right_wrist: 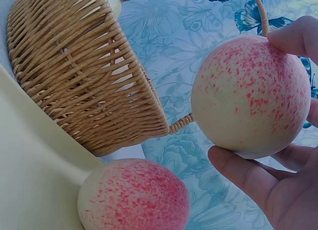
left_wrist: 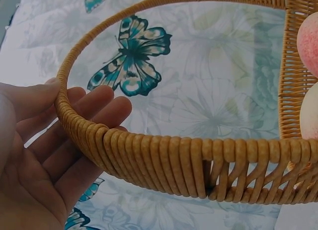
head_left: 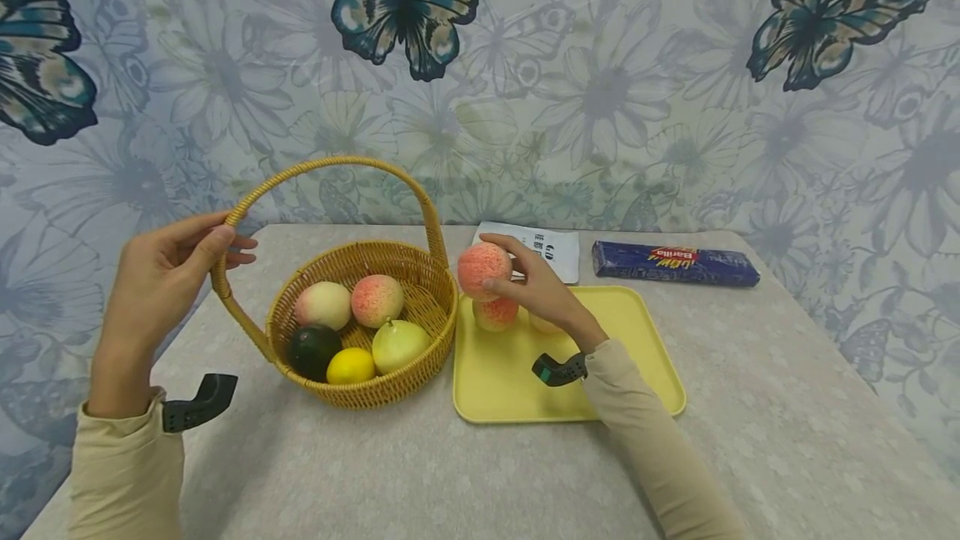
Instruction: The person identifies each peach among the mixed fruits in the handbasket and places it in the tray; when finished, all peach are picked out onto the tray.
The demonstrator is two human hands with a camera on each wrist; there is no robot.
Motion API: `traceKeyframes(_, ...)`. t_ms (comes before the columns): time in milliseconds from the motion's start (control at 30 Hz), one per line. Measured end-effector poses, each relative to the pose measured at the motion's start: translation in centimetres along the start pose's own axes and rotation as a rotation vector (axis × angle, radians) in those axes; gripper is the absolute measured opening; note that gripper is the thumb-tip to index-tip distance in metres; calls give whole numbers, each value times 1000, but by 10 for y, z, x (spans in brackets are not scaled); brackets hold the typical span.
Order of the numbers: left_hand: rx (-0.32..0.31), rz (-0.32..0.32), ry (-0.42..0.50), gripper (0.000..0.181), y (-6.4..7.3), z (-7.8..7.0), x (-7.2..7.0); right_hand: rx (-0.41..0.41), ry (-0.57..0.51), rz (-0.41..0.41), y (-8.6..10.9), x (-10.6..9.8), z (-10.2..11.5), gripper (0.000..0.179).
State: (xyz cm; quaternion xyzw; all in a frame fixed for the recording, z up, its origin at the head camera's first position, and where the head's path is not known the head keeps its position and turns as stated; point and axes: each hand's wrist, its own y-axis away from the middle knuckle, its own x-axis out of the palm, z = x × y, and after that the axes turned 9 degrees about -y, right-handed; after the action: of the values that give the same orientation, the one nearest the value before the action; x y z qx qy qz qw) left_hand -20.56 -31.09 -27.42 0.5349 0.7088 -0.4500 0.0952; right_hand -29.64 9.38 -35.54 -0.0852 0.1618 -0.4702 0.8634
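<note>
- Fingers of the right hand hold a round peach, mid-frame, above another peach on the yellow tray.
- Basket, centre-left of the frame, just left of the held peach.
- Left hand, far left, grips the handle, farther from that peach.

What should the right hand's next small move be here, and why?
Probably to carry the held peach left, over the basket: the right hand has it raised clear of the lower peach on the tray, two similar peaches lie in the basket, and the left hand holds the handle.
</note>
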Motion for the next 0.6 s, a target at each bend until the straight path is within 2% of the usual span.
traceKeyframes(433, -6, -2, -3, 37, 0, 0, 0, 34, 1, -40, 7, -11, 5, 63)
traceKeyframes(600, -4, 1, 4, 36, 0, -1, 0, 36, 1, -58, 16, -12, 27, 60)
